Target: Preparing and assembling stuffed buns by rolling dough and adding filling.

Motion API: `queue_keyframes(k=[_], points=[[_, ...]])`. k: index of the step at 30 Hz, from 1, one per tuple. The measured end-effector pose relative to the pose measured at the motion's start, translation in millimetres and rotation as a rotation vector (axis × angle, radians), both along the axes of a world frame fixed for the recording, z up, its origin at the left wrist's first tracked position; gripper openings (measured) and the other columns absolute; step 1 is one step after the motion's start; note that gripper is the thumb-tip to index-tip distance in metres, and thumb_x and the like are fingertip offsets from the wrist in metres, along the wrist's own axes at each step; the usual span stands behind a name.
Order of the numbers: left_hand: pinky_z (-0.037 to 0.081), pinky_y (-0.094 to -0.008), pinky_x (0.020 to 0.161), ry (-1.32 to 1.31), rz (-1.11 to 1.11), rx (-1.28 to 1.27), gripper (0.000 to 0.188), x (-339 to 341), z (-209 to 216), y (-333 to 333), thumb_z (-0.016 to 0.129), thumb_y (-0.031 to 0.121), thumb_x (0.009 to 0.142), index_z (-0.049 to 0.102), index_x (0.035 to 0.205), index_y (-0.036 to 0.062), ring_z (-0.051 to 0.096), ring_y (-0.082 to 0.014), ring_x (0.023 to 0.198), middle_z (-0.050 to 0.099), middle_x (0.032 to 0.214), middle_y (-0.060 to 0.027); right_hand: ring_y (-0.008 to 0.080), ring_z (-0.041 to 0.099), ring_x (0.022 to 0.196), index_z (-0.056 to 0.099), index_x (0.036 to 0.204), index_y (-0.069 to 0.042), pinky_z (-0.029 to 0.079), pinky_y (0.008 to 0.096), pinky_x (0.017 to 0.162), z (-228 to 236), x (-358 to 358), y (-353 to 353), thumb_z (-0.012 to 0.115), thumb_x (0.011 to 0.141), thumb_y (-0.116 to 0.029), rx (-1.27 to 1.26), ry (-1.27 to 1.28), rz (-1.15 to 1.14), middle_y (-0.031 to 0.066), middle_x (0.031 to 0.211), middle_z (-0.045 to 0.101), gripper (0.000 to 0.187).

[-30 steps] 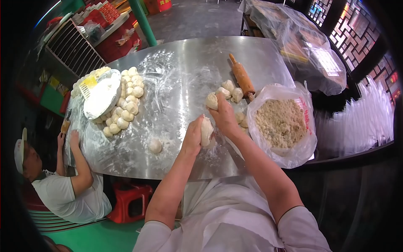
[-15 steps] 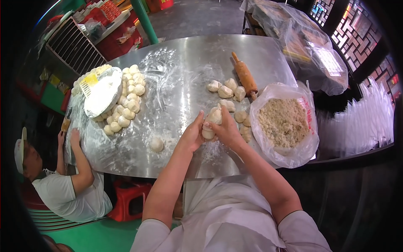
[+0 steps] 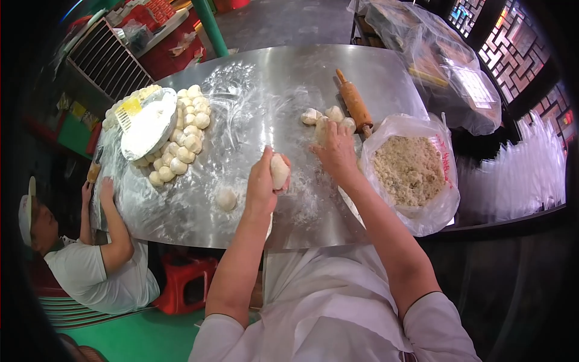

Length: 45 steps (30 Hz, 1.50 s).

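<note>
My left hand (image 3: 263,183) is closed around a pale lump of dough (image 3: 280,172), held just above the floured steel table (image 3: 283,90). Fingers spread, my right hand (image 3: 335,151) reaches over a small group of dough pieces (image 3: 333,113) and partly covers them; whether it touches one I cannot tell. Behind that group lies a wooden rolling pin (image 3: 354,105). A plastic bag (image 3: 443,205) holding crumbly beige filling (image 3: 407,172) stands beside my right forearm. One round dough ball (image 3: 226,199) sits alone to the left of my left hand.
Many dough balls (image 3: 192,143) surround a basin of white flour (image 3: 148,130) with a yellow scraper (image 3: 128,111) on it. At the left edge, a person (image 3: 96,265) in a cap rests hands near another rolling pin (image 3: 93,172). A red stool (image 3: 181,283) stands below the table.
Both hands were together on the dough lump. My left hand now keeps it, slightly further left, while my right hand has let go and moved right and away over the loose pieces.
</note>
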<state>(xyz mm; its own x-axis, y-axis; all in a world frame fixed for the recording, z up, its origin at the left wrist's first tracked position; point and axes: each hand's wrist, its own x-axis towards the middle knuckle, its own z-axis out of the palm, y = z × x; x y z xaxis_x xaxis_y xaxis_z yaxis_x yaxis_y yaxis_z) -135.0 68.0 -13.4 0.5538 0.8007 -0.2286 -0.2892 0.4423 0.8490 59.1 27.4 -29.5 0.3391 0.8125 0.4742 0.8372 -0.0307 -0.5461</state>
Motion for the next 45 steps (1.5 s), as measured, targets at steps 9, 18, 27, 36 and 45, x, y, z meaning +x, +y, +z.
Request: queue_keyframes(k=[9, 18, 27, 36, 45], points=[[0.053, -0.028, 0.08, 0.064, 0.051, 0.206, 0.063, -34.2, -2.9, 11.7, 0.059, 0.005, 0.094, 0.033, 0.151, -0.0033, 0.062, -0.0147, 0.098, 0.054, 0.133, -0.0141, 0.0294, 0.032, 0.148, 0.045, 0.145, -0.005, 0.027, 0.0507, 0.12, -53.7, -98.1, -76.9, 0.063, 0.094, -0.033, -0.23, -0.214, 0.8, 0.0119, 0.157, 0.039, 0.061], [0.052, -0.0333, 0.087, 0.345, -0.397, 0.133, 0.038, -36.7, -12.4, -47.6, 0.069, 0.01, 0.087, 0.066, 0.122, -0.0025, 0.063, -0.0196, 0.107, 0.061, 0.126, -0.0109, 0.0347, 0.063, 0.096, 0.055, 0.108, -0.003, 0.054, 0.0456, 0.073, -5.5, 7.3, -124.2, 0.064, 0.09, -0.014, -0.321, -0.171, 0.026, 0.0152, 0.104, 0.059, 0.022], [0.027, -0.0489, 0.116, 0.906, -0.245, 1.33, 0.056, 18.9, -42.7, -52.6, 0.066, 0.029, 0.09, 0.053, 0.142, 0.0118, 0.037, -0.0356, 0.141, 0.044, 0.152, -0.0137, 0.0418, 0.064, 0.087, 0.05, 0.105, -0.005, 0.051, 0.0512, 0.069, -26.8, -1.5, -139.7, 0.062, 0.092, -0.013, -0.334, 0.042, 0.028, 0.0193, 0.103, 0.059, 0.02], [0.027, -0.0491, 0.115, 0.903, -0.382, 1.146, 0.066, 15.8, -60.8, -22.2, 0.068, 0.033, 0.089, 0.047, 0.146, 0.0083, 0.04, -0.0311, 0.137, 0.05, 0.145, -0.0135, 0.0392, 0.064, 0.092, 0.055, 0.108, -0.007, 0.051, 0.0481, 0.074, -43.3, 4.1, -141.8, 0.067, 0.087, -0.011, -0.33, 0.168, 0.097, 0.0157, 0.103, 0.063, 0.024], [0.044, -0.0331, 0.089, 0.736, -0.208, 0.596, 0.043, -22.8, -37.5, -59.7, 0.075, 0.022, 0.086, 0.059, 0.119, 0.0014, 0.054, -0.0196, 0.102, 0.06, 0.111, -0.0052, 0.0367, 0.064, 0.087, 0.058, 0.104, -0.006, 0.052, 0.0443, 0.072, -9.9, -22.9, -131.2, 0.066, 0.083, -0.002, -0.155, 0.287, 0.17, 0.014, 0.094, 0.059, 0.023]])
